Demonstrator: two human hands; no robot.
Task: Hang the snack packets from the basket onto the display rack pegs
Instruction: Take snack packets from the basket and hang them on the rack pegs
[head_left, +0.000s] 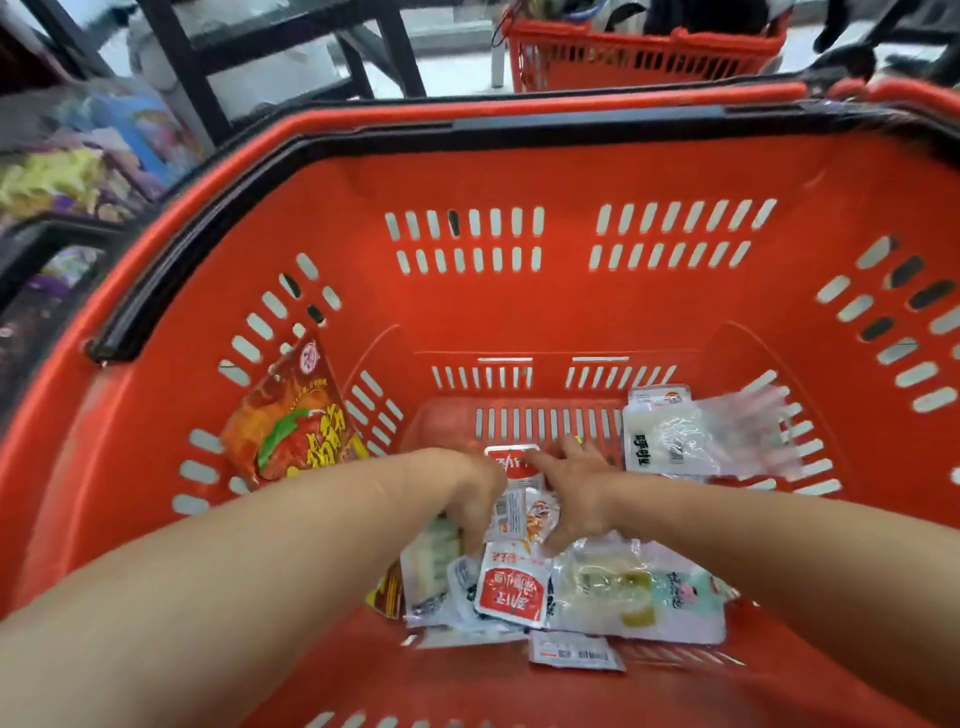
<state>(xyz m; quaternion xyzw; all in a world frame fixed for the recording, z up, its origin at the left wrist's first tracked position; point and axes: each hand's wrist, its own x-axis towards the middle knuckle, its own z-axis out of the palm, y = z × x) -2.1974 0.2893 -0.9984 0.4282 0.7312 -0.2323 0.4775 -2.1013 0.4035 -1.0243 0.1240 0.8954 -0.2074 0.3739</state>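
A big red basket (519, 322) fills the view. On its floor lies a pile of small snack packets: a red-and-white one (511, 590), pale green-white ones (639, 592), and a small white one (524, 517) between my hands. My left hand (475, 501) reaches down into the pile with its fingers curled on the small white packet's left edge. My right hand (576, 491) lies spread over the packets, fingers touching a red-topped packet (511, 460), thumb pointing down. An orange-red bag (293, 415) leans on the left wall. Clear packets (696, 436) sit at the right.
Blurred colourful packets on a shelf (78, 171) show beyond the basket's left rim. A second red basket (639, 52) stands further back on the floor, next to a black metal frame (208, 62). No pegs are visible.
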